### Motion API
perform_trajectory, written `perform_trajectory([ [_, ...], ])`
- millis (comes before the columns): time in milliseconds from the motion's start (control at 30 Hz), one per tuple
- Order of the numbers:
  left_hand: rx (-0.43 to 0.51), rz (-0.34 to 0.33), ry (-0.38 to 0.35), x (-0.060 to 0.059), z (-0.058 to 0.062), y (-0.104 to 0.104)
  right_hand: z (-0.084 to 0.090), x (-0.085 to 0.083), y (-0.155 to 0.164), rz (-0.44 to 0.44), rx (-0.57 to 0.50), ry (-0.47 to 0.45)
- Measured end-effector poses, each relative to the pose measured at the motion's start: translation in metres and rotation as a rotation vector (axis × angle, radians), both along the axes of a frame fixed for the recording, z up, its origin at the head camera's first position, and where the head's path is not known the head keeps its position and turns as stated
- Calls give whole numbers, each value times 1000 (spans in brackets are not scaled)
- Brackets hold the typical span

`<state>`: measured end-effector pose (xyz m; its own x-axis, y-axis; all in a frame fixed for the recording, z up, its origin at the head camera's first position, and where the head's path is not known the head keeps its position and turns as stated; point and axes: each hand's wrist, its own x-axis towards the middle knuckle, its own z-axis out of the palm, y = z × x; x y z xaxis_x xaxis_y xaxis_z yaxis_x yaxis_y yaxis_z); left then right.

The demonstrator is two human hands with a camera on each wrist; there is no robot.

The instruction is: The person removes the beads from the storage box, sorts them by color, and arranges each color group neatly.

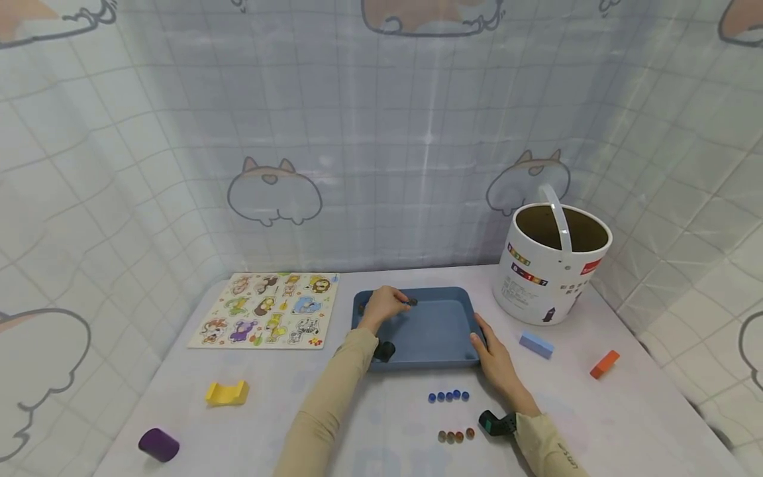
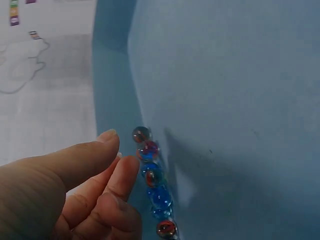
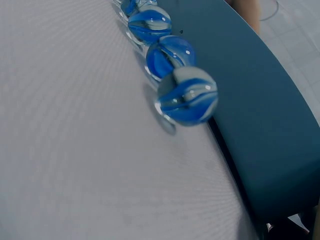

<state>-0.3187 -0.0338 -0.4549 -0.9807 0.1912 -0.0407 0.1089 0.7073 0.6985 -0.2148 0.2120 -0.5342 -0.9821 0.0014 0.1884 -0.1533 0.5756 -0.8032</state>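
My left hand (image 1: 386, 306) is over the far left part of a blue tray (image 1: 441, 331). In the left wrist view its thumb and loosely bent fingers (image 2: 131, 172) are beside a row of glass marbles (image 2: 161, 197) along the tray's wall, with a gap between thumb and forefinger. My right hand (image 1: 496, 354) holds the tray's right side, thumb at the rim and fingers along the outside. In front of the tray, several blue marbles (image 1: 449, 397) lie in a row on the table; in the right wrist view these blue-streaked marbles (image 3: 187, 95) are close up.
Nearer me lie several brownish marbles (image 1: 456, 436). At left are an animal puzzle board (image 1: 268, 311), a yellow block (image 1: 228, 393) and a purple cylinder (image 1: 159, 444). At right stand a white bucket (image 1: 530, 291), a blue block (image 1: 536, 345) and an orange block (image 1: 605, 364).
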Motion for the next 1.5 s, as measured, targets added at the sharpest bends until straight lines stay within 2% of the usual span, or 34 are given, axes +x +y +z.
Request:
perform_trajectory([
  [433,-216,46,40,-10,-7,15,1,1,-1,-1,-4,-2],
  [667,-258,35,47,-9,-6,15,1,0,-1,5,-4,3],
  [833,-190,35,40,-6,-1,10,0,0,0,-3,-7,6],
  [1000,-39,-2,44,2,4,3,1,0,1,3,-1,6],
  [1133,86,-51,70,14,7,-3,3,0,2,0,-3,23],
  [1233,147,-71,103,23,9,-7,4,0,2,-1,-2,23],
  [1500,230,-129,160,52,9,-17,4,2,0,5,5,1],
])
